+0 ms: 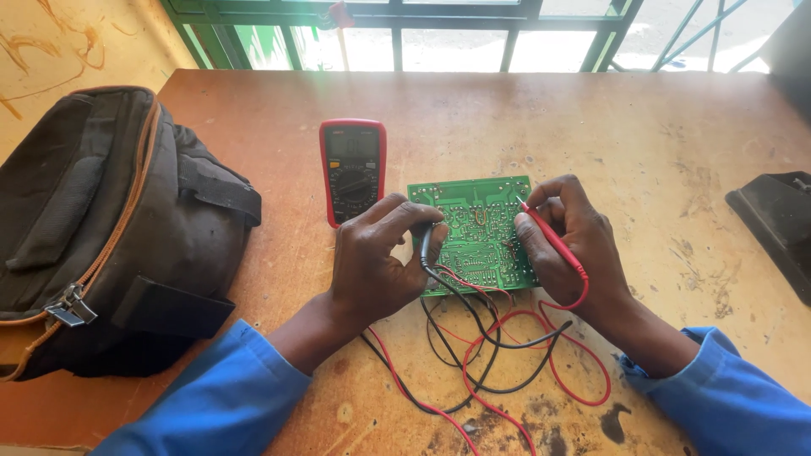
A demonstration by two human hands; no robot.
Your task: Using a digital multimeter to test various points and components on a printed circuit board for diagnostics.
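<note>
A green circuit board (473, 221) lies solder side up on the wooden table (591, 135). My left hand (376, 262) holds a black test probe (425, 247) with its tip down on the board's left edge. My right hand (570, 241) holds a red test probe (553, 241), its tip touching the board near the upper right. Red and black leads (498, 355) coil on the table between my blue sleeves. A red-cased multimeter (352, 167) with a dial lies just left of the board, above my left hand.
A black bag (110, 228) with brown trim and a zipper fills the table's left side. A dark flat object (777, 224) sits at the right edge. Green window bars (397, 34) run along the far side.
</note>
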